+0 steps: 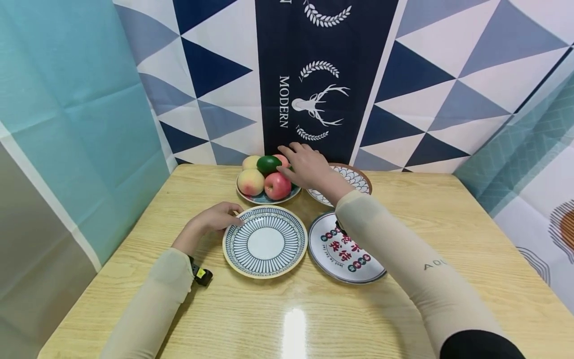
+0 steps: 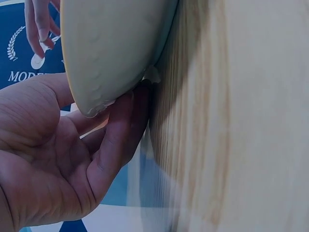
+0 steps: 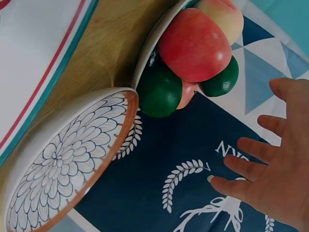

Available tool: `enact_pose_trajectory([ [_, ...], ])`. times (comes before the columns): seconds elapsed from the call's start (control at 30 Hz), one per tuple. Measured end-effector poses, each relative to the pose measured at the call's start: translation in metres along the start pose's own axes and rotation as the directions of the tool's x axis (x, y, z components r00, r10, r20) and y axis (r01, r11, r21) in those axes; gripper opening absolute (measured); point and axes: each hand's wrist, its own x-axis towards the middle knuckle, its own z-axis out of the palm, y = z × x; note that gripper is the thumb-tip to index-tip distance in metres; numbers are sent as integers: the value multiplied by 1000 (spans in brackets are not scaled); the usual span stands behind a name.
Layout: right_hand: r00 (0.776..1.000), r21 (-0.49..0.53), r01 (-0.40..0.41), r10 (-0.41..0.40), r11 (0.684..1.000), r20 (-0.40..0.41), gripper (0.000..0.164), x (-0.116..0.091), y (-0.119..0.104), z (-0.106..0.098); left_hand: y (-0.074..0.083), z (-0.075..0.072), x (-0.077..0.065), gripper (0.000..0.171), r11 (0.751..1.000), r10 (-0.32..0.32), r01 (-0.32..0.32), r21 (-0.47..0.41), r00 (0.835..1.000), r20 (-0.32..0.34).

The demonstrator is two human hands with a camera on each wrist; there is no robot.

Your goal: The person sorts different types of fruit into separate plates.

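My left hand (image 1: pixel 215 219) holds the left edge of a plate with blue radiating stripes (image 1: pixel 265 243), its thumb over the rim and its fingers curled under it. The left wrist view shows the fingers around the plate's pale underside (image 2: pixel 116 43). My right hand (image 1: pixel 309 167) hovers, fingers spread, over the right side of a fruit plate (image 1: pixel 262 201). On that plate are a red apple (image 1: pixel 277 186), a peach (image 1: pixel 250 182), a dark green oval fruit (image 1: pixel 269 164) and more fruit. Nothing is in the right palm (image 3: pixel 285 179).
A brown-rimmed plate with a petal pattern (image 3: pixel 63 154) stands behind the right forearm. In front of it lies a white plate with red characters (image 1: pixel 334 254), partly under the sleeve. A patterned cloth (image 1: pixel 215 75) hangs behind the wooden table (image 1: pixel 242 314).
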Motion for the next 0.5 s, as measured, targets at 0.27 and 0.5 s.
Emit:
enact_pose_trajectory([
  [0.27,1000,-24,1,-1,1000,23,67,13,-9,1,0,-2,-1,22,999,2,-1,32,1000,-14],
  [0.5,1000,-38,9,-8,999,29,67,22,-11,5,-3,-1,1,22,999,2,-1,38,1000,-19],
])
